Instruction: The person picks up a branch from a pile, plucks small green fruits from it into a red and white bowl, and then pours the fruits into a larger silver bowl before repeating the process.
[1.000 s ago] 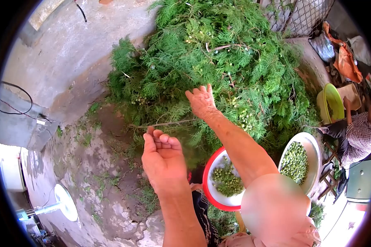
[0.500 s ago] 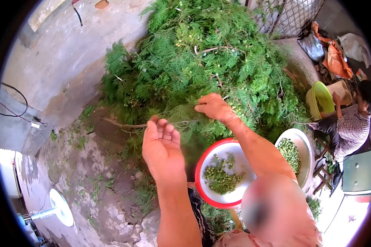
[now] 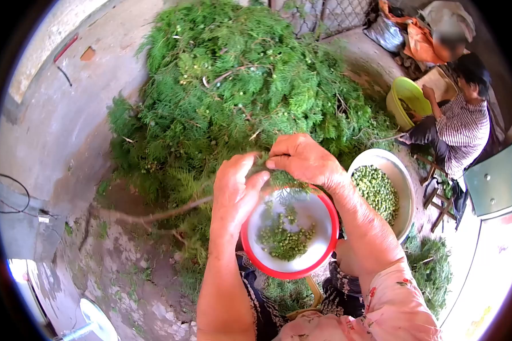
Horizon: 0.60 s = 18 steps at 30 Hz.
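Note:
My left hand (image 3: 233, 187) is closed around a thin evergreen branch (image 3: 156, 217), whose bare woody end sticks out to the left. Close beside it, my right hand (image 3: 304, 159) pinches at the leafy part of the same branch; the fingertips partly hide what they grip. Feathery green foliage (image 3: 287, 181) hangs below the right fingers. Under both hands sits a white basin with a red rim (image 3: 331, 219), holding small green cones (image 3: 290, 241) mixed with bits of leaf.
A big heap of evergreen branches (image 3: 222, 96) lies ahead. To the right stands a pale basin (image 3: 405, 170) full of green cones (image 3: 375, 193). Farther right, a seated person (image 3: 466, 122) reaches toward a yellow-green tub (image 3: 403, 116). A fan (image 3: 96, 321) stands at lower left.
My hands have come together over the red-rimmed basin. The left hand has turned and closed on the branch, and the right has moved to it. The view has shifted.

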Tool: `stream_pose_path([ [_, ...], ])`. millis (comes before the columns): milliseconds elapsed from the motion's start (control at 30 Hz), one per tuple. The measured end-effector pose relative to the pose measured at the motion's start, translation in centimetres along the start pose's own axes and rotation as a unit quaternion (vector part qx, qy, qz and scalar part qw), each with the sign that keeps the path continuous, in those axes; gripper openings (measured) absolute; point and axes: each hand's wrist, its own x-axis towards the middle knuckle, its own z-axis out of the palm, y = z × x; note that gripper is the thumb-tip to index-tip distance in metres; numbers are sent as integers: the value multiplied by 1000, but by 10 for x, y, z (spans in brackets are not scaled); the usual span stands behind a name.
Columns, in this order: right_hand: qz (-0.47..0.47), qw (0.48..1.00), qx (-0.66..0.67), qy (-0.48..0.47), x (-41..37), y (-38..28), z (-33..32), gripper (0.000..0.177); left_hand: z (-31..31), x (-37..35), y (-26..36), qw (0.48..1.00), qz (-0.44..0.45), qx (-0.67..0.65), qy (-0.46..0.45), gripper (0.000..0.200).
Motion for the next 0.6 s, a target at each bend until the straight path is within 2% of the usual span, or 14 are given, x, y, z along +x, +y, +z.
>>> stream_pose_path([
  [67,14,1000,-10,13,-16,4,-2,15,7,-1,5,994,-48,-88,-47,24],
  [167,1,971,55,234,-39,5,-6,13,16,-6,4,973,-130,-162,-96,16],
  [233,43,942,104,316,-54,15,-15,15,23,-9,6,954,-180,-210,-112,14],
  [267,65,926,138,347,-61,17,-18,15,27,-10,-2,961,-147,-198,-121,13],
  [300,85,907,172,376,-69,17,-20,16,30,-9,4,955,-169,-216,-111,13],
  [333,85,905,172,379,-75,22,-22,16,31,-9,12,948,-192,-232,-99,14],
  [433,176,921,198,286,-83,28,-28,17,35,-7,28,930,-236,-275,-64,12],
  [467,166,940,151,256,-87,28,-26,18,36,-7,25,924,-238,-293,-55,11],
  [600,122,943,167,260,-92,30,-19,18,41,-7,23,916,-233,-324,-32,12],
])
